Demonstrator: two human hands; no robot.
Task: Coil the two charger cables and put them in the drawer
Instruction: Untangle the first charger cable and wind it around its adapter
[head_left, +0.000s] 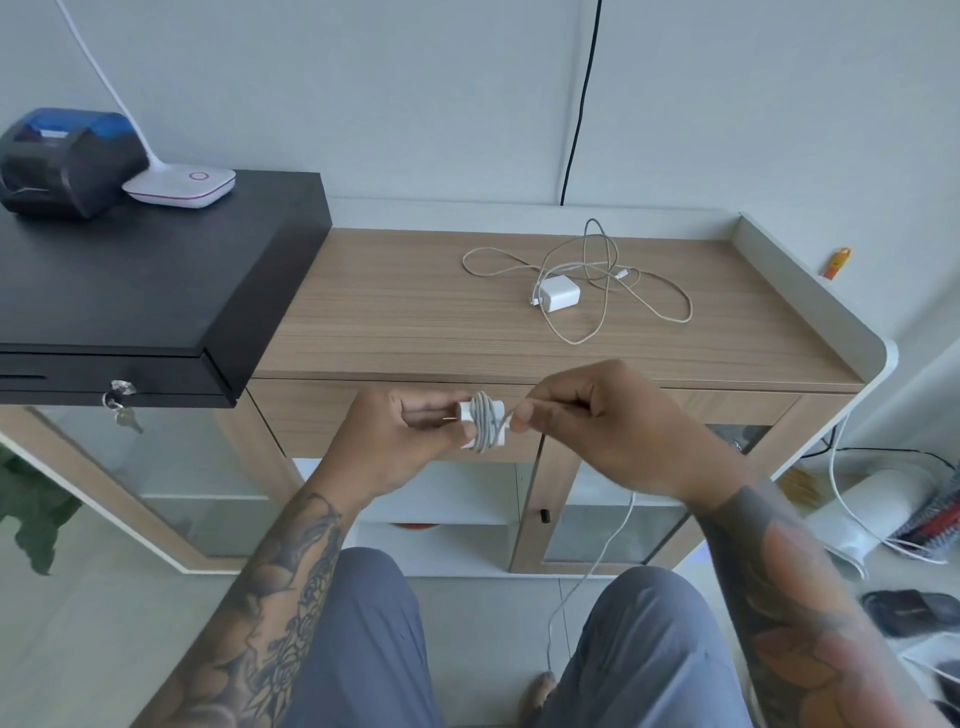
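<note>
My left hand (400, 441) holds a small white charger plug (480, 427) in front of the cabinet, with several turns of its white cable wound around the plug body. My right hand (597, 421) pinches the same cable just right of the plug; the loose remainder (597, 556) hangs from under that hand toward the floor between my knees. A second white charger (560, 293) lies on the wooden cabinet top (395, 306), its cable (613, 270) sprawled in loose loops around it. The wooden drawer front (306, 410) under the top is closed, just behind my hands.
A black cash drawer (156, 280) with keys in its lock sits at the left, carrying a black and blue printer (67, 161) and a white lamp base (182, 186). A raised white rim (810, 280) edges the cabinet's right side. Cables, a white roll and notebooks lie on the floor at right.
</note>
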